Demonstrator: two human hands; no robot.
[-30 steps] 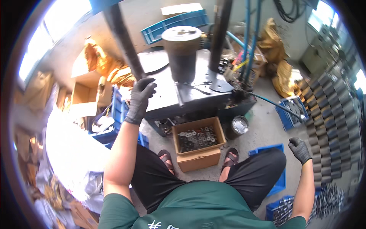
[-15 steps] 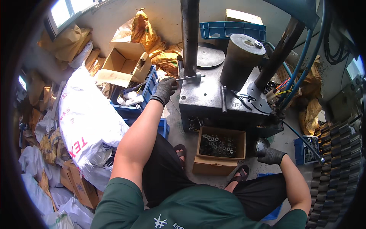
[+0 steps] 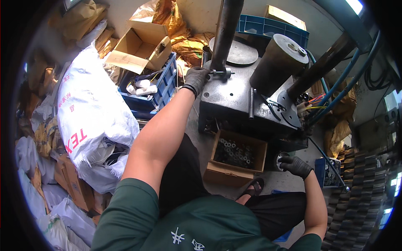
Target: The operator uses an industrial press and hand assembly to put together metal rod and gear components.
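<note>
My left hand (image 3: 196, 79), in a dark glove, is closed around the near end of a thin metal rod (image 3: 228, 73). The rod lies sideways across the foot of a steel post on a dark metal machine table (image 3: 222, 102). At lower right, my gloved right hand (image 3: 296, 166) is at the mouth of a round metal cup (image 3: 279, 160). Its fingers are bent and drawn together over the rim, and what they hold, if anything, is hidden. Beside the cup stands a cardboard box (image 3: 235, 175) with several small metal rings in it.
A thick steel cylinder (image 3: 276, 65) and a short upright rod (image 3: 251, 103) stand on the machine table. Blue hoses (image 3: 354, 85) hang at right. At left are a white woven sack (image 3: 94, 113) and a blue crate (image 3: 165, 85) under an open carton (image 3: 140, 46).
The view has shifted. My left hand has pushed in closer to the post, with less rod showing beyond the fingers. My right hand's fingers have come over the metal cup's mouth.
</note>
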